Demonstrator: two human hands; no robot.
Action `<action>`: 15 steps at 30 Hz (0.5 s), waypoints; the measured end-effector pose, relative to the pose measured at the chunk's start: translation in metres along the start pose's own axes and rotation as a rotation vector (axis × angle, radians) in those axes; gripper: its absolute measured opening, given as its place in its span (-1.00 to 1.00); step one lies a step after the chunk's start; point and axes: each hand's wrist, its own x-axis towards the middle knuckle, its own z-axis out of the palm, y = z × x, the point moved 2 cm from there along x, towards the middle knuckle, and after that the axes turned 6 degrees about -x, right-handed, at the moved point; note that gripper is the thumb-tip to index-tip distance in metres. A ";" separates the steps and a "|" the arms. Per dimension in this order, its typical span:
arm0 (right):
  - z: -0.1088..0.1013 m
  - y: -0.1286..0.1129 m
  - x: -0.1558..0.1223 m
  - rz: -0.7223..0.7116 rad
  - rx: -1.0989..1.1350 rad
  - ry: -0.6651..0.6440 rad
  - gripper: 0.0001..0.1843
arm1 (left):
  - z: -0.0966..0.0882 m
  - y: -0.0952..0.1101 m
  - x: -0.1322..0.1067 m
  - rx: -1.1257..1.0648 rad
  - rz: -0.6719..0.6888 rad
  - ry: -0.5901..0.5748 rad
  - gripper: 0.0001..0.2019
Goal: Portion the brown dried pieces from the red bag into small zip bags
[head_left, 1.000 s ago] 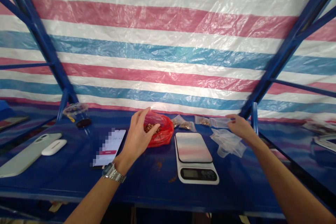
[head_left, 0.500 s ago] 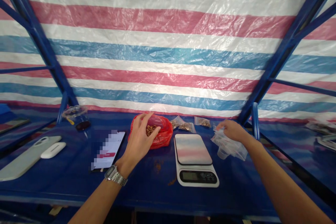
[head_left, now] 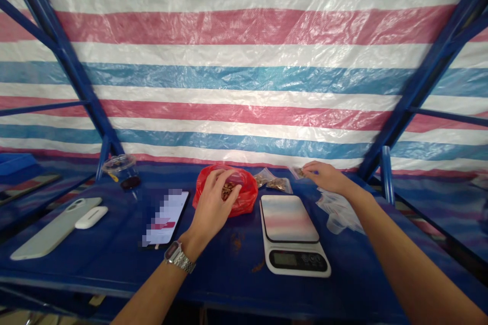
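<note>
My left hand (head_left: 216,198) rests over the near left side of a red plastic bag (head_left: 247,198), thumb and fingers apart, with nothing visible between them. Inside the bag's mouth lie small brown dried pieces (head_left: 227,190). At the back of the table, my right hand (head_left: 320,175) has its fingers together on a small clear zip bag (head_left: 296,171) of brown bits, partly hidden by them. Two more filled zip bags (head_left: 279,184) lie to its left. A white kitchen scale (head_left: 292,218) stands between my forearms, its metal plate bare.
Flat clear bags and a small plastic cup (head_left: 336,223) lie under my right forearm. On the left are a phone with a lit screen (head_left: 168,218), a pale phone (head_left: 57,228), a white earbud case (head_left: 91,217) and a plastic tub (head_left: 121,170). Blue frame posts (head_left: 388,175) flank the table.
My right hand has moved left from the clear bags to the filled zip bag, which has shifted slightly. My left hand stays at the red bag. The view has turned slightly.
</note>
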 end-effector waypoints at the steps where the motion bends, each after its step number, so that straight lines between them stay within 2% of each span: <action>1: -0.006 -0.012 -0.002 -0.054 0.090 -0.035 -0.74 | 0.002 0.004 0.001 -0.045 -0.029 -0.009 -0.73; 3: -0.017 -0.045 -0.009 -0.170 0.230 -0.084 -0.71 | 0.008 0.013 0.001 -0.152 -0.114 -0.061 -0.80; 6: -0.022 -0.098 -0.028 -0.319 0.355 -0.107 -0.72 | 0.021 0.024 -0.002 -0.310 -0.241 -0.140 -0.74; 8: -0.019 -0.124 -0.042 -0.399 0.400 -0.101 -0.74 | 0.028 0.027 -0.005 -0.423 -0.308 -0.157 -0.69; 11: -0.011 -0.140 -0.058 -0.441 0.434 -0.063 -0.72 | 0.031 0.025 -0.008 -0.580 -0.445 -0.182 -0.66; 15: -0.008 -0.147 -0.069 -0.335 0.445 0.093 -0.74 | 0.024 0.022 -0.009 -0.702 -0.571 -0.199 -0.64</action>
